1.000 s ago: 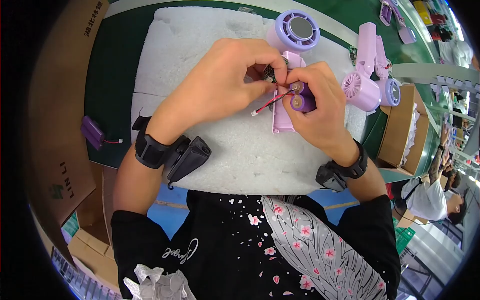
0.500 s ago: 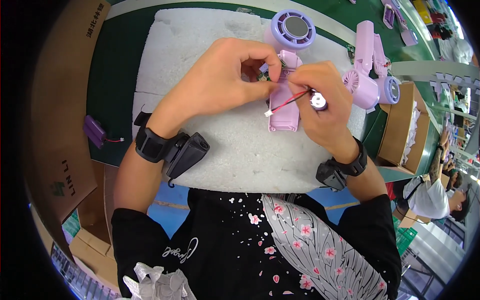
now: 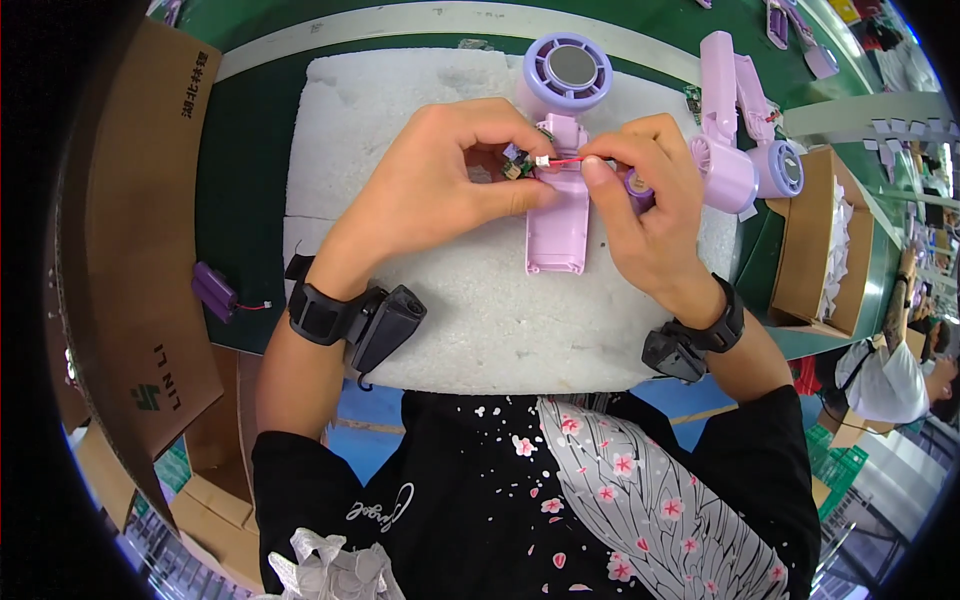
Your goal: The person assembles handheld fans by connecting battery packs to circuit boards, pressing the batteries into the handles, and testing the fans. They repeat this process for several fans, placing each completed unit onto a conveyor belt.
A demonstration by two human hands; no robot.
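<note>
My left hand [image 3: 425,185] pinches a small green circuit board [image 3: 516,168] between thumb and forefinger, over the handle of a pink handheld fan. In my right hand [image 3: 655,205], the thumb and forefinger grip the red lead behind a white wire plug [image 3: 543,161], which points at the board and sits close to it. I cannot tell whether plug and board touch. A purple battery pack [image 3: 639,186] on the same lead is partly hidden in my right palm. Beneath lies the opened handle shell [image 3: 557,238], its round purple fan head [image 3: 570,68] at the far end.
A white foam pad [image 3: 460,335] lies under the work on a green table. Another purple battery pack [image 3: 213,291] rests at the left, beside a tall cardboard box [image 3: 150,250]. More fan parts [image 3: 724,175] and an open carton [image 3: 808,245] stand at the right. A co-worker [image 3: 885,380] sits farther right.
My right fingers have brought the plug up from over the handle to beside the board, turning it toward the board. The battery has tucked deeper into my right palm.
</note>
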